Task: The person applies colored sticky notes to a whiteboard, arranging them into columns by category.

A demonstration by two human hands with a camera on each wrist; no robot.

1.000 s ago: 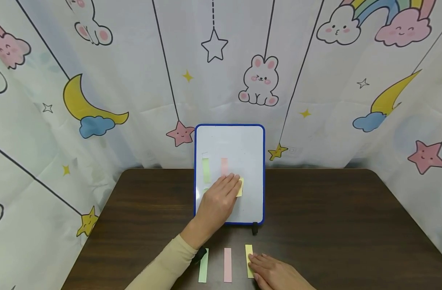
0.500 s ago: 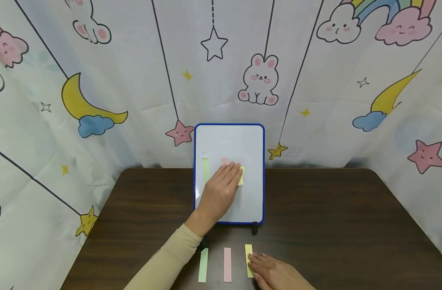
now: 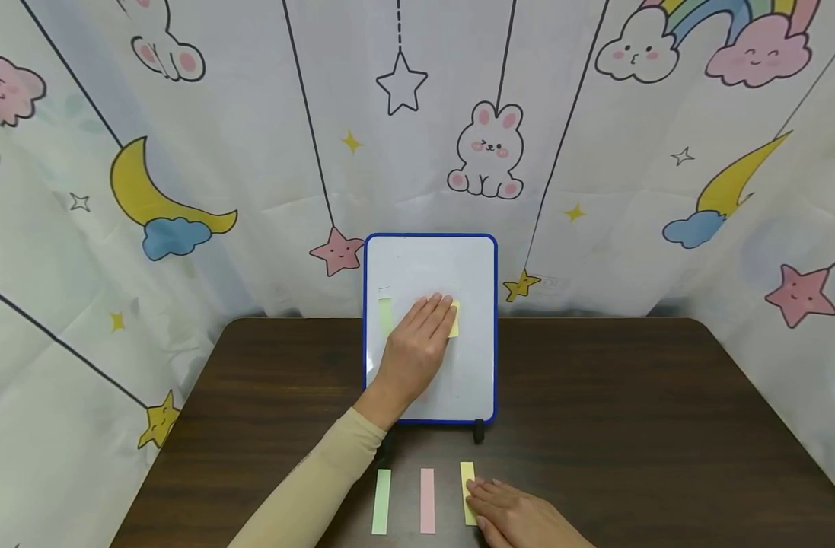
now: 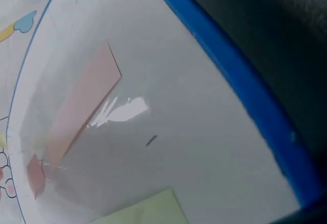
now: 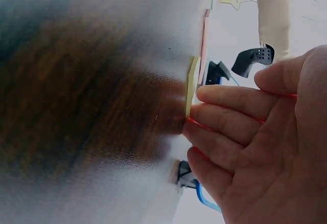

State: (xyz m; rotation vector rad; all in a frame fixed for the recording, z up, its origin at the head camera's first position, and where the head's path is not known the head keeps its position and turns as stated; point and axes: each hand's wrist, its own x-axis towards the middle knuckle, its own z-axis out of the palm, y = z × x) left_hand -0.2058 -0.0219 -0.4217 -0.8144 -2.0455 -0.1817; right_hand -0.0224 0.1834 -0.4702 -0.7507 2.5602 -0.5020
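In the head view my left hand (image 3: 417, 342) lies against the whiteboard (image 3: 475, 365), its fingers straight, back toward the camera. A yellow sticky strip (image 3: 454, 320) shows at its right, touched by the fingers and partly covered. Pink strips (image 4: 82, 104) on the board appear in the left wrist view, mostly hidden by my hand in the head view. At the upper left of the board is a green strip (image 3: 386, 316). My right hand (image 3: 523, 516) rests on the table with extended fingertips at the edge of a yellow sticky-note pad (image 3: 468, 487).
A pink pad (image 3: 427, 501) and a green pad (image 3: 381, 501) lie left of the yellow pad on the dark table (image 3: 595, 411). The blue-framed board leans upright on black feet (image 3: 479, 431). Behind it hangs a patterned curtain (image 3: 253, 114).
My left hand has slid up the board together with the yellow strip, covering more of the upper pink strip. The right hand stays at the yellow pad.
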